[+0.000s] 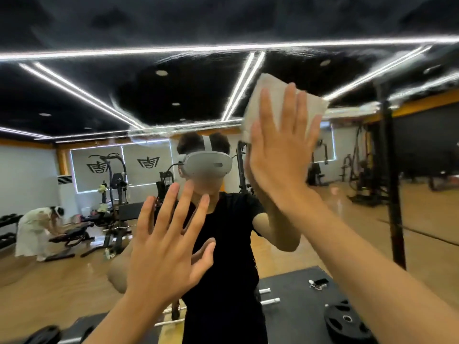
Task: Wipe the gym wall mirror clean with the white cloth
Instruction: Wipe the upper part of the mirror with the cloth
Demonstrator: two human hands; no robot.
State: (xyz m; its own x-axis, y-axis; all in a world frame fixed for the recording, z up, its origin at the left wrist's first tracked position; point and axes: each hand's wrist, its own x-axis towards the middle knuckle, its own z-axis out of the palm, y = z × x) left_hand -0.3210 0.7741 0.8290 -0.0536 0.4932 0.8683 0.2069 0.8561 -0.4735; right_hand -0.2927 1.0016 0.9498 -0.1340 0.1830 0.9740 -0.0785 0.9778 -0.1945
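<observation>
Against the mirror (74, 108), right hand (278, 155) presses the folded white cloth (277, 100) flat (left hand (164, 259) spread).

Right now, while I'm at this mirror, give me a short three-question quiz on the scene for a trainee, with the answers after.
1. True or false: the right hand presses the white cloth flat on the mirror with straight fingers.
2. The left hand is: A) gripping the cloth; B) open, fingers spread, holding nothing; C) balled in a fist.
3. Fill in: the cloth sits ___ than the left hand.
Key: 1 true; 2 B; 3 higher.
</observation>
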